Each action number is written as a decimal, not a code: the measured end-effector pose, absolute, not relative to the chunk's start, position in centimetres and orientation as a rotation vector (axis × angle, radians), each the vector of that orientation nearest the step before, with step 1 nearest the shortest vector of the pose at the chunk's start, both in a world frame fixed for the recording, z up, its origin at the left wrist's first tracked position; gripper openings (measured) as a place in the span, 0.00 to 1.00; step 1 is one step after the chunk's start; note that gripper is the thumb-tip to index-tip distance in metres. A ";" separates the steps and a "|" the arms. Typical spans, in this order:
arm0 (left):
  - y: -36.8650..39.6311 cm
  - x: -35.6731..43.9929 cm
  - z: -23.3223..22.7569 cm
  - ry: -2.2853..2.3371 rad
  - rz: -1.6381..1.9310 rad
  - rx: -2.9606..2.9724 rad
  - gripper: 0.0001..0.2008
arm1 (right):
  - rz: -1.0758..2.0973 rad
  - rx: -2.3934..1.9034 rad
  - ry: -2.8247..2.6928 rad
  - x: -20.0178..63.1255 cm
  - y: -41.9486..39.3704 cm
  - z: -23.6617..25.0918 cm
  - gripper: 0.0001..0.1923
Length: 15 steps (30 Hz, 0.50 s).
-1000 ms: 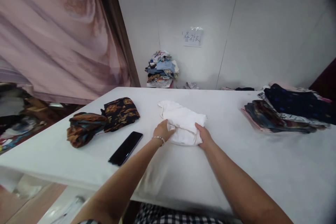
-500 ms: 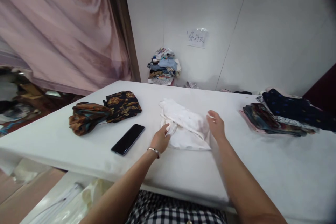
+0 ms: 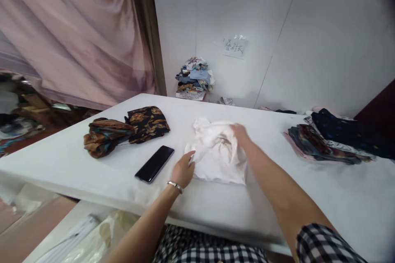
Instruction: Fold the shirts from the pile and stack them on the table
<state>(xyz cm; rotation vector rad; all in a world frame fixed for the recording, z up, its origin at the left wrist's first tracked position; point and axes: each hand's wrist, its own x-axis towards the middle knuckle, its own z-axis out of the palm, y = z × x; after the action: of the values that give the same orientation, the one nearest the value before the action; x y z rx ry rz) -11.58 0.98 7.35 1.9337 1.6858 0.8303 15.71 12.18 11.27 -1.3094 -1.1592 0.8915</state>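
A white shirt (image 3: 212, 160), partly folded and rumpled, lies on the white-covered table in front of me. My left hand (image 3: 184, 168) is at its left edge, thumb and fingers closed on the cloth. At the upper right of the shirt my right hand (image 3: 240, 132), a little blurred, grips a bunched part of it and lifts it; its fingertips are partly hidden. Left of my left hand lies a black smartphone (image 3: 154, 164), screen up.
Behind the phone sit a crumpled brown garment (image 3: 103, 137) and a dark patterned one (image 3: 148, 125). Several folded clothes (image 3: 327, 144) are stacked at the right, beside a navy garment (image 3: 345, 131). A clothes pile (image 3: 195, 78) stands by the wall beyond the table (image 3: 108, 181).
My right hand has moved left and away from me onto the shirt and pulled its upper layer up. My left hand has shifted slightly toward me, at the shirt's left edge.
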 end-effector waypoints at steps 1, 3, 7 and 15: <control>1.2 -12.2 7.4 1.695 0.856 1.936 0.23 | 0.858 -1.327 -1.022 18.2 12.1 12.0 0.10; 1.6 -13.1 7.5 1.715 0.886 1.937 0.22 | 0.796 -1.343 -0.826 23.4 10.6 12.7 0.14; 2.4 -13.9 7.3 1.736 0.900 1.948 0.21 | 0.748 -1.424 -0.644 30.8 3.7 10.9 0.07; 3.6 -13.8 8.0 1.753 0.964 1.993 0.20 | 0.762 -1.657 -0.524 33.7 -3.8 7.3 0.24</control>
<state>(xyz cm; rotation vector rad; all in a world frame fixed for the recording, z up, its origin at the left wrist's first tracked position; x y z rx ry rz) -13.83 3.64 8.00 1.9934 1.7530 0.9640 33.70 -3.80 7.31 -1.6567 -0.5241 0.7621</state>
